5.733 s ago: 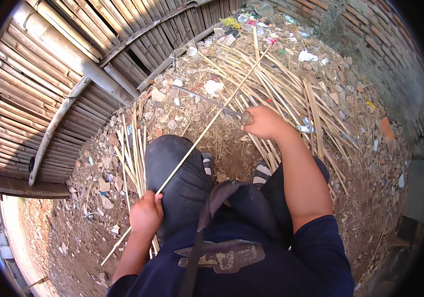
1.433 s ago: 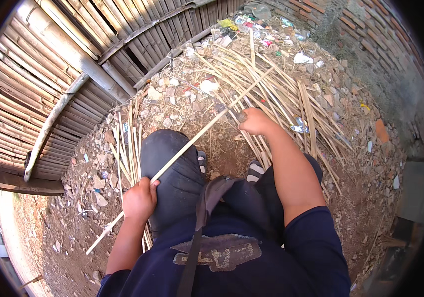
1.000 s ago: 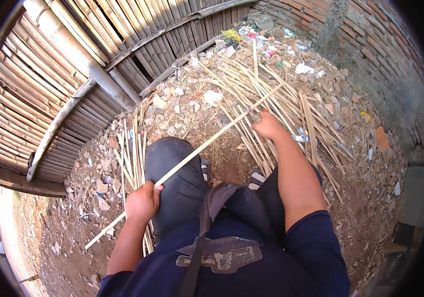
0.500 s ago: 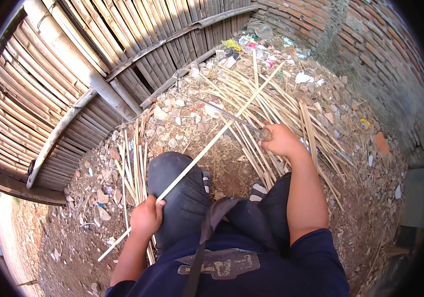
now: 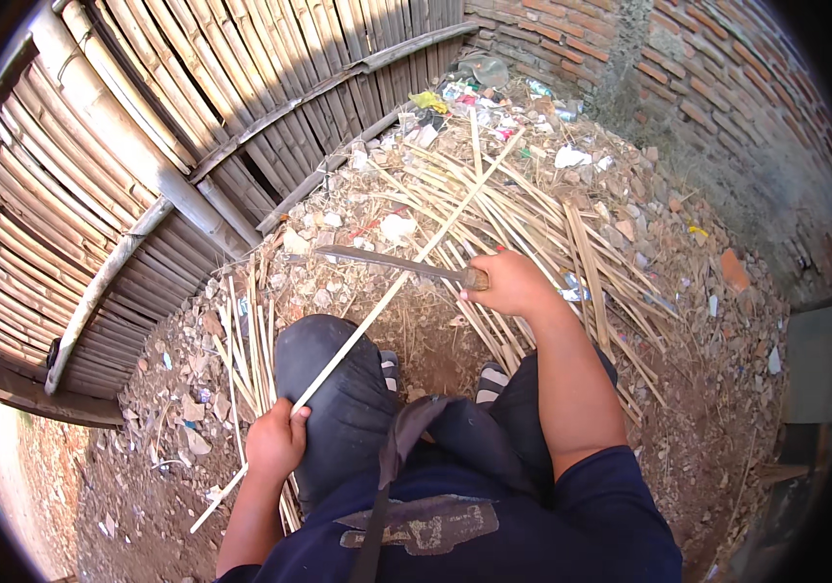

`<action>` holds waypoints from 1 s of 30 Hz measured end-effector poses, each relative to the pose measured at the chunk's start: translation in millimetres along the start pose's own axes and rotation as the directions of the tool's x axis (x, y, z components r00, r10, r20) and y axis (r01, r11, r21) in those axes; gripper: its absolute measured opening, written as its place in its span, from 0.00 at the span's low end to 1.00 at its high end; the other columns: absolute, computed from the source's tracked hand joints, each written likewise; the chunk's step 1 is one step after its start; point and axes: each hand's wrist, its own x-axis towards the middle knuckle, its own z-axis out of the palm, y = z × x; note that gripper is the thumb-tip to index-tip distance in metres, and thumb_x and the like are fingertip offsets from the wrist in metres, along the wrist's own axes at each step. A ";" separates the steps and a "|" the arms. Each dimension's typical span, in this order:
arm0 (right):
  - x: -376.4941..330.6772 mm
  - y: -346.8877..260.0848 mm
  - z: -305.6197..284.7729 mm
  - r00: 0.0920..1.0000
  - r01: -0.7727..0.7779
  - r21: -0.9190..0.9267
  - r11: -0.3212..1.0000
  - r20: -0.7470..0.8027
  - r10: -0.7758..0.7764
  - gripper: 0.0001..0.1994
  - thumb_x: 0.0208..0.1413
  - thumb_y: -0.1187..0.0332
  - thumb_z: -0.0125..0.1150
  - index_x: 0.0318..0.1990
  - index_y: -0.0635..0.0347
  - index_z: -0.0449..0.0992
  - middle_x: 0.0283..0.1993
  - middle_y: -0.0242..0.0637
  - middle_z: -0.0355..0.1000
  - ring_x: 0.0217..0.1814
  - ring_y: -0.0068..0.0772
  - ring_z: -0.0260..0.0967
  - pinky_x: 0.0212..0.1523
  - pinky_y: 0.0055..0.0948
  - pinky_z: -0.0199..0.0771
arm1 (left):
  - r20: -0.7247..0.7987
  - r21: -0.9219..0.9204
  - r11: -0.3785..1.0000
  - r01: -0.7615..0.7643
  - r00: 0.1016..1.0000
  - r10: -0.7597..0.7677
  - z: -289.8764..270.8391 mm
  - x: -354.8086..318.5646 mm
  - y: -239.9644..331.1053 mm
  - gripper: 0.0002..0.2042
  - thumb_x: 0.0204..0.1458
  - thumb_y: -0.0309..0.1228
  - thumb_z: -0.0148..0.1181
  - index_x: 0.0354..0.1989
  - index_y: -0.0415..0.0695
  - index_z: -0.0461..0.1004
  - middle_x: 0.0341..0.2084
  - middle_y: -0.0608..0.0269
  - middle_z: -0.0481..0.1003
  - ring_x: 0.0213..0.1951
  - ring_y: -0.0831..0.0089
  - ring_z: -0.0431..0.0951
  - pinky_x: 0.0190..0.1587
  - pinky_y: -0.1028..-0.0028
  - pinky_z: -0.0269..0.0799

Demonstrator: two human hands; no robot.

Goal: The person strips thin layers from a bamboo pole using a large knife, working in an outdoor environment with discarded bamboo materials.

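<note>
A long pale bamboo strip (image 5: 357, 335) slants from beside my left thigh up over the ground ahead. My left hand (image 5: 276, 439) is closed around it near its lower end, by my left knee. My right hand (image 5: 511, 284) grips the wooden handle of a machete (image 5: 387, 260), whose dark blade points left and crosses the strip around its middle. Whether the blade's edge touches the strip I cannot tell. A pile of split bamboo strips (image 5: 542, 219) lies ahead and to the right, under the far end of the held strip.
More strips (image 5: 258, 340) lie left of my left knee. A bamboo fence (image 5: 270, 78) runs along the left and a brick wall (image 5: 707, 87) along the right. Rubble and litter (image 5: 464, 97) cover the ground between them. My sandalled feet (image 5: 492, 382) rest below the pile.
The machete has swung nearer and to the left, its blade now lying more level across the strip. My left hand keeps its hold. The whole view has shifted slightly.
</note>
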 end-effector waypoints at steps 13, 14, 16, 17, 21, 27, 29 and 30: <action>23.0 6.7 32.7 0.984 -0.061 0.158 0.986 0.178 0.032 0.23 0.48 0.62 0.69 0.53 0.61 0.79 0.44 0.55 0.79 0.48 0.53 0.78 0.50 0.45 0.77 | -0.025 0.069 0.998 -0.004 1.000 0.006 6.2 3.6 0.8 0.18 0.65 0.44 0.54 0.29 0.42 0.68 0.20 0.41 0.76 0.27 0.37 0.77 0.32 0.44 0.71; 22.7 7.3 32.2 0.985 -0.087 0.158 0.984 0.159 0.062 0.23 0.48 0.63 0.69 0.53 0.61 0.79 0.44 0.55 0.79 0.49 0.53 0.78 0.51 0.45 0.78 | -0.021 0.083 0.997 -0.005 1.000 0.006 4.4 5.3 3.2 0.18 0.65 0.44 0.54 0.30 0.42 0.68 0.20 0.41 0.76 0.28 0.37 0.77 0.32 0.44 0.71; 13.5 -14.4 33.0 0.993 -0.057 0.115 0.992 0.107 0.044 0.23 0.48 0.62 0.69 0.53 0.56 0.80 0.44 0.53 0.80 0.49 0.54 0.78 0.51 0.44 0.78 | -0.028 0.084 0.996 -0.005 1.000 0.008 2.8 2.8 0.7 0.18 0.65 0.44 0.53 0.29 0.42 0.69 0.21 0.41 0.76 0.28 0.37 0.78 0.32 0.44 0.71; 8.8 -28.5 33.0 0.994 -0.029 0.081 0.996 0.111 0.020 0.22 0.48 0.61 0.69 0.53 0.55 0.80 0.43 0.52 0.80 0.48 0.54 0.78 0.51 0.44 0.78 | -0.029 0.085 0.996 -0.004 1.000 0.007 2.6 1.4 -0.3 0.18 0.66 0.45 0.53 0.29 0.42 0.69 0.21 0.42 0.76 0.28 0.37 0.78 0.32 0.44 0.71; 12.0 -36.9 36.7 0.975 0.062 0.050 0.997 0.209 -0.071 0.18 0.48 0.60 0.69 0.47 0.53 0.82 0.40 0.50 0.80 0.46 0.54 0.78 0.48 0.45 0.77 | -0.053 0.150 0.988 0.024 0.998 -0.016 6.7 -0.8 -0.3 0.18 0.66 0.46 0.53 0.30 0.43 0.69 0.21 0.43 0.77 0.27 0.40 0.79 0.32 0.45 0.73; 34.1 18.8 43.6 0.994 -0.093 0.146 0.985 0.062 0.085 0.18 0.47 0.62 0.68 0.46 0.59 0.82 0.41 0.51 0.80 0.45 0.52 0.79 0.47 0.45 0.78 | -0.020 0.238 0.971 0.014 1.000 -0.009 1.4 1.9 9.9 0.18 0.66 0.46 0.53 0.31 0.44 0.69 0.20 0.45 0.77 0.25 0.42 0.79 0.30 0.47 0.73; 29.7 2.7 44.9 0.998 -0.032 0.098 0.995 0.061 0.026 0.18 0.46 0.63 0.68 0.47 0.57 0.82 0.42 0.52 0.80 0.47 0.53 0.78 0.48 0.46 0.78 | -0.036 0.225 0.974 0.012 0.999 -0.004 -1.1 2.5 11.0 0.18 0.66 0.46 0.53 0.31 0.44 0.68 0.20 0.45 0.77 0.25 0.41 0.79 0.30 0.47 0.73; 25.9 -13.7 48.5 0.995 0.000 0.063 0.998 0.102 -0.006 0.18 0.46 0.63 0.67 0.47 0.57 0.82 0.42 0.52 0.80 0.47 0.54 0.78 0.48 0.47 0.78 | -0.035 0.221 0.975 0.018 0.999 -0.011 -0.9 -0.8 8.8 0.18 0.65 0.46 0.53 0.32 0.44 0.68 0.20 0.45 0.77 0.25 0.41 0.79 0.30 0.47 0.73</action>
